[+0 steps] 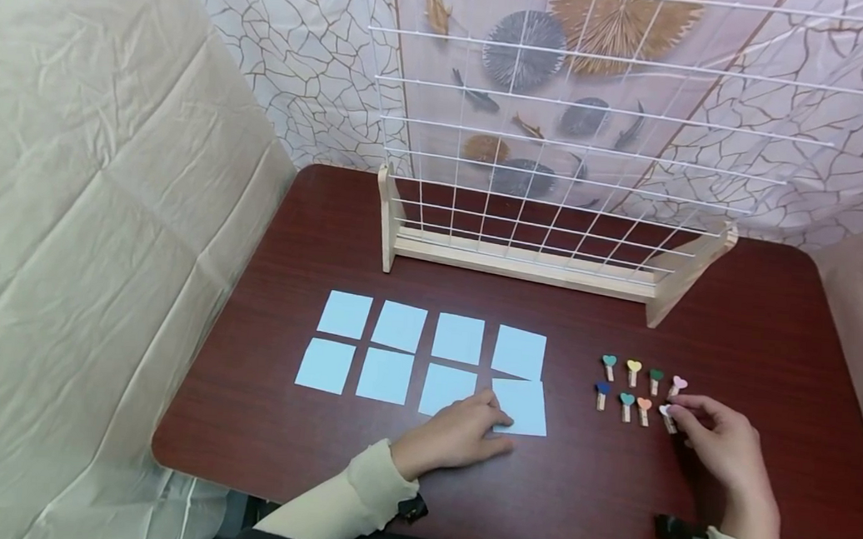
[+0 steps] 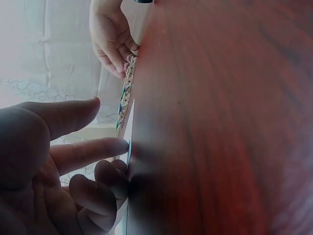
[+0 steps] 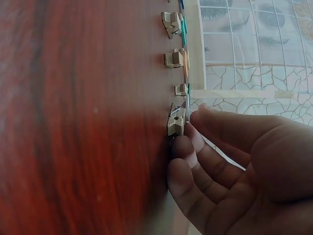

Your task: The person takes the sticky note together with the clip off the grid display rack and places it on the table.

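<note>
Eight light blue paper squares lie in two rows on the dark red table point(image 1: 773, 327). My left hand point(image 1: 501, 433) rests on the table with straight fingers touching the lower right square point(image 1: 527, 403); the left wrist view shows the left hand point(image 2: 110, 125) with the index fingertip at the paper's edge. Right of the papers lie several small wooden clips point(image 1: 632, 382) with coloured heart tops. My right hand point(image 1: 675, 416) pinches the white-heart clip point(image 1: 667, 416) at the row's right end. In the right wrist view my right hand point(image 3: 188, 129) has thumb and fingers round that clip point(image 3: 176, 123), which is still on the table.
A white wire grid point(image 1: 560, 145) stands upright in a wooden base point(image 1: 522, 263) across the back of the table. Crumpled cloth hangs on the left and patterned sheeting behind. Bare tabletop lies between the papers and the grid's base.
</note>
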